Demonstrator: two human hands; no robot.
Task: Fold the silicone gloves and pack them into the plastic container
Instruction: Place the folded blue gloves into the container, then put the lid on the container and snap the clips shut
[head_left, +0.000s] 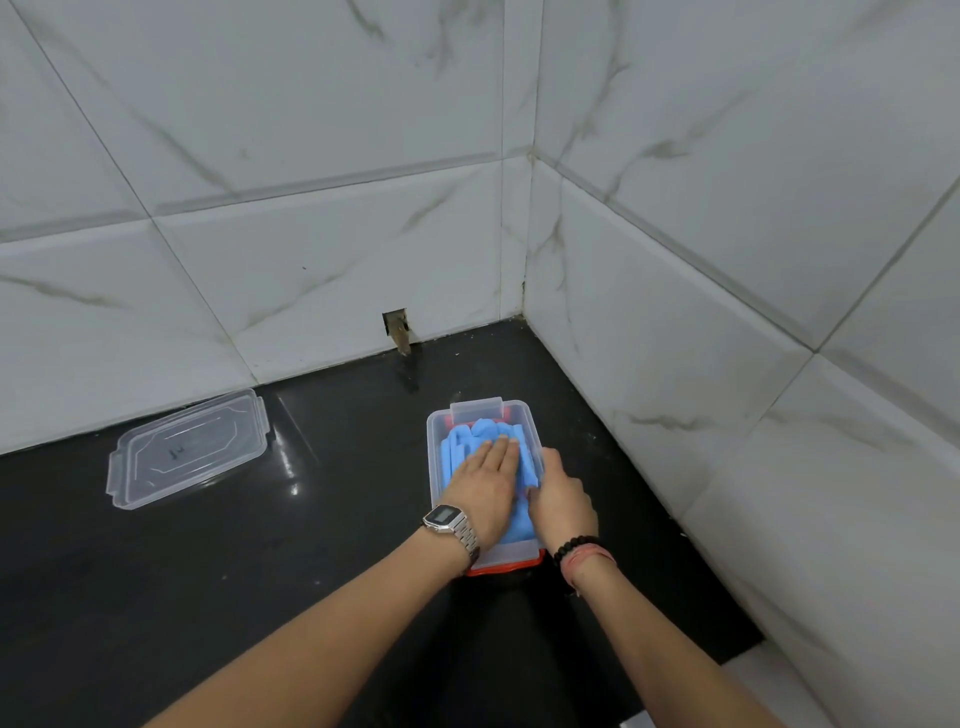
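Left hand (485, 486) presses flat on gloves (467, 441) in container (434, 457); right hand (561, 496) pinches a glove edge; springy silicone could pop out

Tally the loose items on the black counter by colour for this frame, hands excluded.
Clear plastic: 2, the container and its lid lying apart to the left.
Blue: 1 bundle of silicone gloves in the container; number of gloves cannot be told.
Red-orange: 1 item under the container, mostly hidden.
Total: 4
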